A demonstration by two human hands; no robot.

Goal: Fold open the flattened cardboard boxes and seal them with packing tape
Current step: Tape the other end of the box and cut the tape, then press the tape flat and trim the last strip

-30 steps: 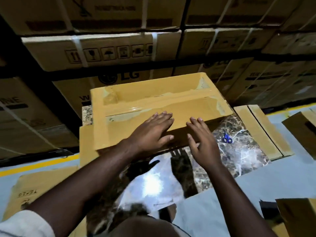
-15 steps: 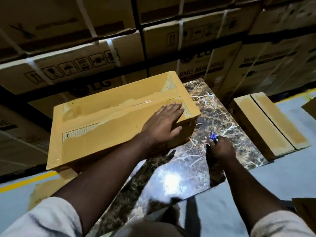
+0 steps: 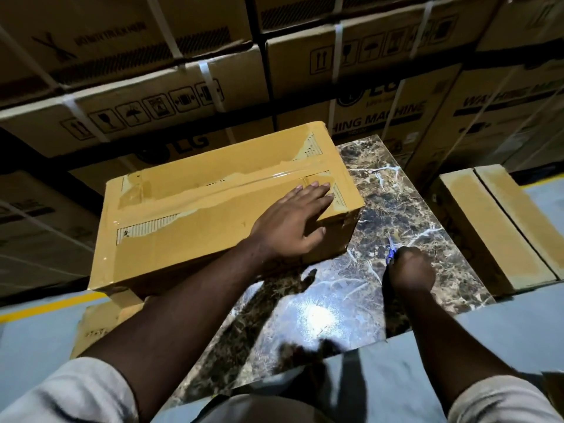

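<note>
While a flattened sheet of cardboard (image 3: 100,322) lies low at the left, the taped box (image 3: 195,218) sits on the left part of the marble table (image 3: 396,209), clear tape (image 3: 232,186) running along its top seam. The left hand (image 3: 293,221) lies flat on the box's right end, fingers straight. Right of it, the right hand (image 3: 412,270) is curled around blue-handled scissors (image 3: 390,253) on the table. Farther right stands another box (image 3: 494,227).

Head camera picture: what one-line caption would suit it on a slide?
Left hand rests flat on a taped cardboard box while the right hand grips blue scissors on the marble table.
</note>
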